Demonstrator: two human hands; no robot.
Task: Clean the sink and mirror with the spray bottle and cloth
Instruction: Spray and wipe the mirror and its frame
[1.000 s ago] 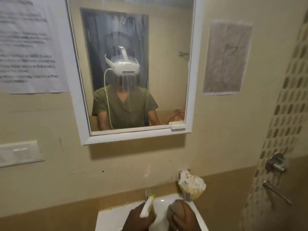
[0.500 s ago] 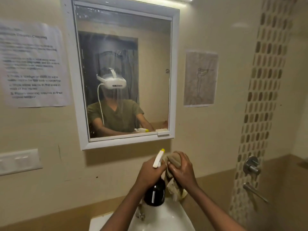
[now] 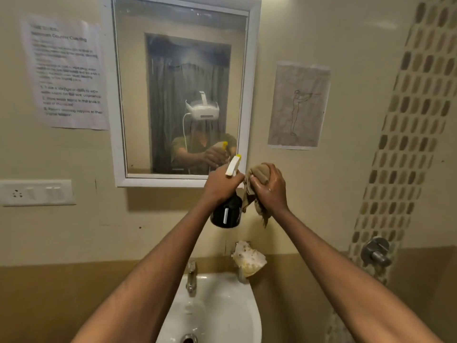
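Note:
My left hand grips the neck of a black spray bottle with a white and yellow nozzle, held up just below the mirror's lower right corner. The nozzle points at the white-framed mirror, whose glass looks misted. Right beside it, my right hand clutches a bunched tan cloth that hangs down between the hands. Both arms stretch out over the white sink, which sits low in the middle with a chrome tap.
A crumpled pale wad sits on a fitting at the sink's back right. Paper notices and a drawing hang beside the mirror. A switch panel is on the left wall, a chrome valve on the right.
Both hands rose from the sink up to the mirror's lower edge with bottle and cloth. The view tilted up and drew nearer, and the glass now shows mist.

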